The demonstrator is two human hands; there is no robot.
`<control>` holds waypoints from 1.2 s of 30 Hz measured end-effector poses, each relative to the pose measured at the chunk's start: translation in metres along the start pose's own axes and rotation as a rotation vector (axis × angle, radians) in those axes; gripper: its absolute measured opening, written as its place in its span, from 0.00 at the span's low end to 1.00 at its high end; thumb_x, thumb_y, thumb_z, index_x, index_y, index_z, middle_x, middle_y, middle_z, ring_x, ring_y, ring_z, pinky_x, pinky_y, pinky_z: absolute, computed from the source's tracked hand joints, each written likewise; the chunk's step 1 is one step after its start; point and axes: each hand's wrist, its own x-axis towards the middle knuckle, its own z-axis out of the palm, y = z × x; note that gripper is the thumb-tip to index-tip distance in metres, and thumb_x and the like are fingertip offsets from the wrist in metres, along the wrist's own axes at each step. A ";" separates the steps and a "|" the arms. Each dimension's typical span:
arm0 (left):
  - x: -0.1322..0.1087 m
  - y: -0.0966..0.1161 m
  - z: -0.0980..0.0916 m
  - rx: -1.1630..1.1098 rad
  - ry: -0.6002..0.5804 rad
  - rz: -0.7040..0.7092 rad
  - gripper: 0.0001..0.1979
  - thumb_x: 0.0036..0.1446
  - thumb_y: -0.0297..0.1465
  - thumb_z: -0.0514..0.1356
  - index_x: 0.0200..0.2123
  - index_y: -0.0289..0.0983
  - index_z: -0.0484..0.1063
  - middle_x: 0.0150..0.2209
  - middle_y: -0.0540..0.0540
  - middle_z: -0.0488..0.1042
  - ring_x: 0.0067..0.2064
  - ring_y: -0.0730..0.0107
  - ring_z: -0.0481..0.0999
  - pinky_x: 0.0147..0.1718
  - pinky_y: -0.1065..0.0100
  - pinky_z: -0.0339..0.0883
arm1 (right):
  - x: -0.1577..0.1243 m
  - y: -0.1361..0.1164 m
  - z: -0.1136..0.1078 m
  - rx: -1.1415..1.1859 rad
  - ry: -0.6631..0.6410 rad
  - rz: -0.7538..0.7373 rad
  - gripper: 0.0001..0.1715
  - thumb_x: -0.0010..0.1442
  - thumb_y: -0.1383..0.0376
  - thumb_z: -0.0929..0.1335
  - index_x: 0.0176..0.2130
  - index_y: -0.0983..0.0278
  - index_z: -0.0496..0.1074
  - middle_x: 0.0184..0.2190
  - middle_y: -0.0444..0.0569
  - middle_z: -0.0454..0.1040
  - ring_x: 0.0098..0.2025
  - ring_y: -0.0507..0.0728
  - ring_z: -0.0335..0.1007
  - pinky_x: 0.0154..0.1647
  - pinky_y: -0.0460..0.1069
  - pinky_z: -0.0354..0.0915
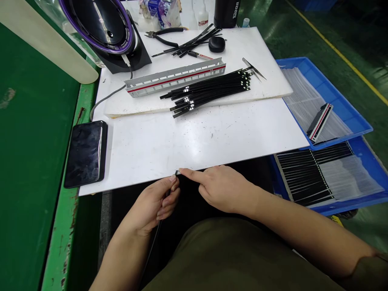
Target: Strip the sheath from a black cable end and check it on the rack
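At the front edge of the white board (145,153), my left hand (162,198) is closed round a thin black flat strip (177,172). Its short tip sticks up between thumb and forefinger, and the rest hangs down below the hand. My right hand (226,188) has its index finger stretched out, the fingertip at the strip's tip, while its other fingers are curled and partly hidden. Farther back, a bundle of similar black strips (212,91) with pale marks lies on a thick white foam slab (260,52), beside a grey slotted channel with a red line (176,77).
Cutting pliers (165,36), loose black strips (194,42), tweezers (254,68) and a black case (217,44) lie on the slab. A black fan (106,28) and power bank (85,153) are at left. Blue trays (357,125) of strips stand at right.
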 end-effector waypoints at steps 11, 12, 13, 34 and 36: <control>0.000 -0.001 0.000 -0.035 -0.008 0.002 0.15 0.62 0.39 0.60 0.26 0.37 0.64 0.15 0.57 0.56 0.14 0.83 0.44 0.08 0.83 0.44 | -0.004 -0.013 0.003 -0.177 0.005 0.060 0.37 0.67 0.66 0.58 0.72 0.50 0.51 0.32 0.48 0.77 0.28 0.58 0.72 0.25 0.50 0.56; -0.001 0.000 -0.001 -0.041 -0.014 0.003 0.16 0.61 0.39 0.60 0.26 0.37 0.64 0.15 0.57 0.55 0.14 0.83 0.43 0.08 0.83 0.44 | -0.004 -0.014 0.004 -0.184 0.011 0.064 0.38 0.67 0.66 0.58 0.72 0.50 0.51 0.32 0.48 0.77 0.27 0.58 0.71 0.25 0.49 0.56; -0.001 0.000 -0.002 -0.045 -0.020 0.004 0.16 0.61 0.39 0.60 0.26 0.37 0.64 0.15 0.57 0.55 0.14 0.83 0.43 0.08 0.83 0.44 | -0.005 -0.014 0.006 -0.188 0.017 0.069 0.38 0.67 0.66 0.58 0.72 0.50 0.51 0.32 0.49 0.77 0.27 0.58 0.71 0.24 0.49 0.56; -0.003 -0.004 0.013 -0.084 0.063 0.052 0.17 0.68 0.37 0.52 0.27 0.37 0.63 0.15 0.57 0.56 0.13 0.83 0.45 0.09 0.83 0.44 | -0.008 -0.025 0.016 -0.054 -0.007 0.099 0.40 0.68 0.69 0.57 0.74 0.55 0.44 0.37 0.52 0.76 0.32 0.59 0.73 0.32 0.52 0.66; -0.003 -0.004 0.013 -0.081 0.061 0.056 0.17 0.68 0.38 0.52 0.27 0.37 0.63 0.15 0.56 0.56 0.13 0.83 0.45 0.09 0.83 0.44 | -0.008 -0.028 0.015 -0.091 -0.010 0.106 0.40 0.68 0.69 0.58 0.74 0.56 0.45 0.36 0.52 0.76 0.32 0.60 0.74 0.30 0.52 0.66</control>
